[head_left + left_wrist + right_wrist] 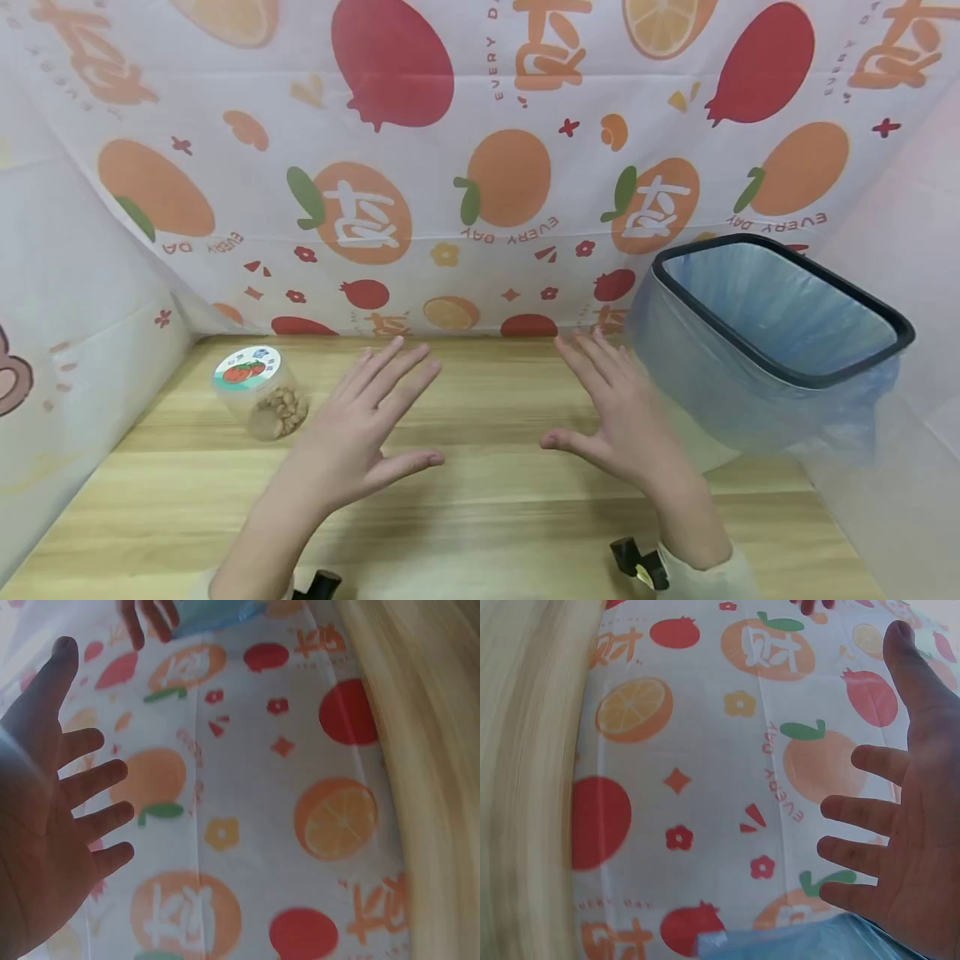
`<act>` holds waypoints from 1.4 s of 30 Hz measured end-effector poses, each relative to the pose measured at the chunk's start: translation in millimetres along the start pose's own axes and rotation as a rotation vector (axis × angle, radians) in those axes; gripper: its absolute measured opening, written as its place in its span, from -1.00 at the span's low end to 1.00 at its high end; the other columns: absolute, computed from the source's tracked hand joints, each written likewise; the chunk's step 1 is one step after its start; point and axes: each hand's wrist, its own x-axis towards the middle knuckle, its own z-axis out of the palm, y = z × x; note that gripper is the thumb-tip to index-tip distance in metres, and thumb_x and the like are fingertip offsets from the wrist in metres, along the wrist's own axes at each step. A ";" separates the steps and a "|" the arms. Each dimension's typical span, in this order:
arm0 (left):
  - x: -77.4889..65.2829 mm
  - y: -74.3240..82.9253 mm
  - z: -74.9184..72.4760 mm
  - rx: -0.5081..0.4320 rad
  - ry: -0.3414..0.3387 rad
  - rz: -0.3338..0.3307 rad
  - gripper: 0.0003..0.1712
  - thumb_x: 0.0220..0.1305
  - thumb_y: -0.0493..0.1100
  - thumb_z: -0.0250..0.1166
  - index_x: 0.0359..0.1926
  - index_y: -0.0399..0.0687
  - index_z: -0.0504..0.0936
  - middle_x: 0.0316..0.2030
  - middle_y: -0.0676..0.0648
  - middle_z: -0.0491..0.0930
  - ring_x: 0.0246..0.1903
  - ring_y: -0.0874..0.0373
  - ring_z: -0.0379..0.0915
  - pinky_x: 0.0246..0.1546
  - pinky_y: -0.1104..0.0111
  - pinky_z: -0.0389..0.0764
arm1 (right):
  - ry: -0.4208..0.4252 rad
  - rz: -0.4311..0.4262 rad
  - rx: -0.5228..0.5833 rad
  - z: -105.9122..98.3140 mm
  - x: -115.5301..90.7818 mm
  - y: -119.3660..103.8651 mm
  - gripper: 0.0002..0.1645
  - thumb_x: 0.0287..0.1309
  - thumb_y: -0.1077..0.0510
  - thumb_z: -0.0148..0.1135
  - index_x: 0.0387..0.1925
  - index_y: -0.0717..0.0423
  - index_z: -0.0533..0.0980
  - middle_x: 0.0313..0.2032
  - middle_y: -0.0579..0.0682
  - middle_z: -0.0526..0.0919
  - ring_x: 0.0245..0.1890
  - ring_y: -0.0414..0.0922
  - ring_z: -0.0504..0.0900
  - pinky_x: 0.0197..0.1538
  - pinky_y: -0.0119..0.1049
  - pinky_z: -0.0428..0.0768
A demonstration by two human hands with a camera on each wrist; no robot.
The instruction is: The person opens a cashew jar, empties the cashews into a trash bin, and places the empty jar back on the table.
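Observation:
Both hands hover above the wooden table, fingers spread and nothing held. The left hand [369, 417] is nearest a clear jar [258, 404] with a white and green lid showing red fruit; light brown nut-like pieces fill part of it. Close to the right hand [626, 412] stands a bin [780, 367] with a black rim and a bluish plastic liner. The left palm [37, 817] shows empty in the left wrist view, and the right palm [922, 847] likewise in the right wrist view.
A fruit-print cloth [442, 183] hangs behind the wooden table [480, 533]. Pale sheets [67, 250] close off the left and right sides. Small black clamp-like pieces [637, 562] sit at the wrists.

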 end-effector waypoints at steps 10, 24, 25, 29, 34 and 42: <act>49.7 12.8 12.0 -0.005 0.019 0.159 0.00 0.19 0.43 0.25 0.50 0.02 0.27 0.45 -0.09 0.27 0.49 -0.13 0.06 0.48 -0.04 0.08 | 0.040 -0.069 -0.117 -37.8 6.1 11.3 0.26 -0.14 -0.58 0.31 0.53 -0.17 0.16 0.49 0.04 0.24 0.50 0.16 0.14 0.43 0.23 0.21; 127.6 50.0 43.0 -0.008 -0.012 0.356 -0.11 0.23 0.39 0.26 0.43 0.03 0.38 0.37 -0.09 0.39 0.43 -0.09 0.18 0.46 0.01 0.18 | 0.156 -0.087 -0.273 -99.8 -7.7 45.1 0.09 0.10 -0.67 -0.05 0.45 -0.09 0.33 0.41 0.17 0.35 0.49 0.23 0.15 0.50 0.18 0.07; 133.1 53.0 46.2 -0.011 -0.012 0.370 -0.12 0.24 0.40 0.24 0.43 0.03 0.38 0.37 -0.09 0.40 0.43 -0.09 0.19 0.46 0.03 0.18 | 0.158 -0.080 -0.283 -103.5 -10.1 47.6 0.08 0.09 -0.67 -0.04 0.45 -0.10 0.33 0.40 0.17 0.36 0.48 0.23 0.15 0.49 0.19 0.07; 152.9 66.4 58.7 -0.012 -0.017 0.418 -0.13 0.28 0.42 0.18 0.42 0.02 0.40 0.37 -0.09 0.39 0.44 -0.05 0.17 0.47 0.09 0.17 | 0.167 -0.041 -0.318 -116.3 -21.0 57.4 0.09 0.07 -0.68 -0.04 0.44 -0.12 0.34 0.39 0.17 0.38 0.47 0.24 0.18 0.47 0.22 0.11; 173.7 81.9 71.2 -0.010 -0.022 0.438 -0.15 0.30 0.42 0.15 0.43 0.05 0.38 0.39 -0.09 0.37 0.45 -0.04 0.14 0.46 0.11 0.18 | 0.167 -0.006 -0.330 -127.0 -34.4 70.4 0.09 0.05 -0.67 0.02 0.42 -0.10 0.37 0.37 0.19 0.39 0.45 0.25 0.21 0.48 0.20 0.11; 197.6 92.7 91.6 -0.021 -0.014 0.449 -0.16 0.33 0.38 0.15 0.47 0.07 0.31 0.45 -0.14 0.25 0.46 -0.12 0.12 0.50 0.12 0.10 | 0.171 0.029 -0.329 -138.5 -50.7 86.8 0.11 -0.05 -0.59 0.23 0.43 -0.10 0.35 0.37 0.21 0.40 0.43 0.27 0.25 0.42 0.28 0.17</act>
